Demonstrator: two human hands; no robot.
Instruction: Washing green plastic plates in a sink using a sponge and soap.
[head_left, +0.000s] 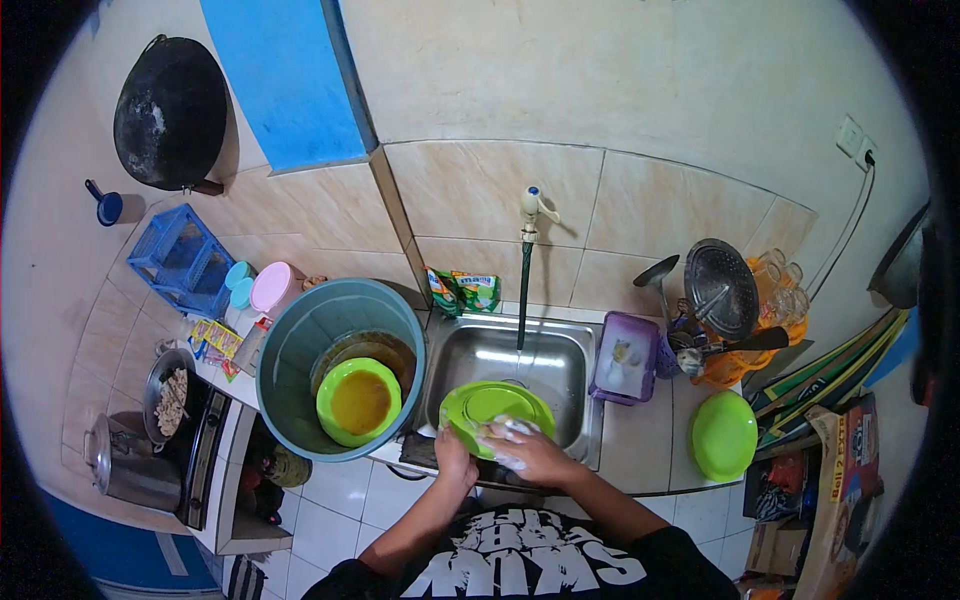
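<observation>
A lime-green plate (480, 401) is held tilted over the front of the steel sink (570, 427). My left hand (454, 459) grips its left edge. White suds cover the fingers of my right hand (529, 454), which presses on the plate's near right side. Whether a sponge is under those fingers is hidden by foam. Behind the plate, a dark hose (524, 292) hangs from the wall tap (531, 214) into the basin. To the right of the sink lies a purple plastic container (626, 358) with pale residue or suds inside.
Left of the sink stands a large grey-green bucket (289, 375), with a green bowl (330, 424) of brownish liquid inside. Another green plate (724, 435) rests at the counter's right end. Utensils and glasses crowd an orange basket (739, 367). Pots sit on a stove (206, 454) at left.
</observation>
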